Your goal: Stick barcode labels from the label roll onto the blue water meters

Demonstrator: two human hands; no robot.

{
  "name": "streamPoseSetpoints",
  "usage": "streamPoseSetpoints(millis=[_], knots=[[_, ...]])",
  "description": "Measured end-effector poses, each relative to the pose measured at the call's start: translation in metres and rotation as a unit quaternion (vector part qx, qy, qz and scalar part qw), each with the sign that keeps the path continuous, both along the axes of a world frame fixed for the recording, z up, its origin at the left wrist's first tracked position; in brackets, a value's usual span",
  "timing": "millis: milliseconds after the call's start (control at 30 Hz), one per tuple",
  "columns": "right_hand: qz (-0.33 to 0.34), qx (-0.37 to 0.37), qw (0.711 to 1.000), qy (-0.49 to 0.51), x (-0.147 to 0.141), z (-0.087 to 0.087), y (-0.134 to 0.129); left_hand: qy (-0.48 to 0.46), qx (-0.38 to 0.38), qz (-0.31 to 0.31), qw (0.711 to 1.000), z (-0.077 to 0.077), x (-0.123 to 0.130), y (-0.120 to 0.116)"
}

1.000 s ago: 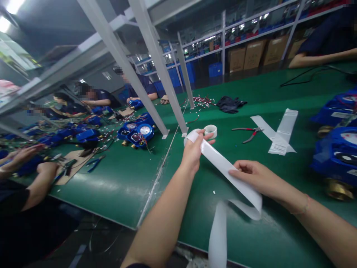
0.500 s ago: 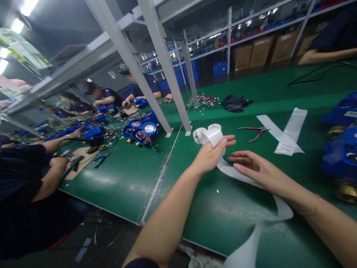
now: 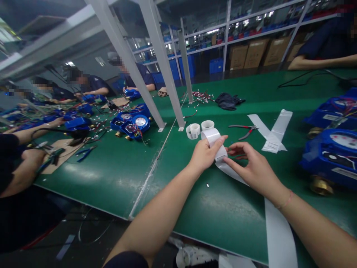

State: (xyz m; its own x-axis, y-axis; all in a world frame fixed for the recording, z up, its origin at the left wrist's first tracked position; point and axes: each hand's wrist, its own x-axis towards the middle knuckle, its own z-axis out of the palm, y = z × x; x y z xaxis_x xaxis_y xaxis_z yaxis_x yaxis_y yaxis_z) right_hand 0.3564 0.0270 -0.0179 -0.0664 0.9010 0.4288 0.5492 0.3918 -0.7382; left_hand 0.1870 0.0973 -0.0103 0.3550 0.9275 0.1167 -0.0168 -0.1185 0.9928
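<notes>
Two small tape rolls (image 3: 200, 128) just behind the white strip roll (image 3: 214, 139). One strip: glossy white, partly wound, tail trailing off the green bench (image 3: 117, 178) edge. Left hand (image 3: 205, 154) clamped on the roll, right hand (image 3: 252, 167) pinching the strip beside it. Pliers (image 3: 244, 130) right of the rolls, loose white strips (image 3: 275, 132) further right; nothing in the way.

The bench (image 3: 117, 178) is dark green. A white paper strip (image 3: 279, 230) trails across it, near two white tape rolls (image 3: 193, 130). The pliers (image 3: 245, 130) have red handles. The meter housings (image 3: 329, 156) are bright blue with brass-coloured fittings. A dark cloth (image 3: 228, 100) lies beyond.
</notes>
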Motion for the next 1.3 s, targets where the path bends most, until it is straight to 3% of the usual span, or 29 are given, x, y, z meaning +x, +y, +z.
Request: streamPoseSetpoints(millis=[333, 533, 767, 867, 967, 1033, 1100, 1200, 1300], knots=[[0.017, 0.113, 0.984, -0.137, 0.000, 0.005, -0.003, -0.004, -0.023, 0.063, 0.998, 0.002, 0.003, -0.002], [-0.015, 0.173, 0.975, -0.135, -0.003, 0.009, -0.009, -0.020, -0.053, 0.053, 0.997, 0.002, 0.002, -0.003], [-0.003, 0.202, 0.967, -0.156, -0.002, 0.012, -0.011, -0.044, -0.068, 0.063, 0.995, -0.006, 0.002, 0.001], [0.000, 0.175, 0.978, -0.117, -0.005, 0.014, -0.012, -0.033, -0.060, 0.059, 0.996, -0.008, 0.002, 0.003], [-0.051, 0.121, 0.991, 0.027, -0.007, 0.016, -0.012, -0.015, -0.014, 0.048, 0.999, -0.006, 0.002, 0.001], [-0.075, 0.061, 0.984, 0.149, -0.008, 0.015, -0.009, -0.016, 0.025, 0.028, 0.999, -0.002, 0.002, -0.003], [-0.057, -0.021, 0.971, 0.230, -0.009, 0.013, -0.005, -0.003, 0.075, 0.009, 0.997, 0.003, 0.003, -0.010], [-0.003, -0.137, 0.949, 0.285, -0.012, 0.009, -0.004, 0.043, 0.148, 0.013, 0.988, 0.008, 0.003, -0.019], [0.009, -0.171, 0.938, 0.300, -0.015, 0.007, -0.006, 0.018, 0.140, 0.023, 0.990, 0.010, 0.002, -0.017]])
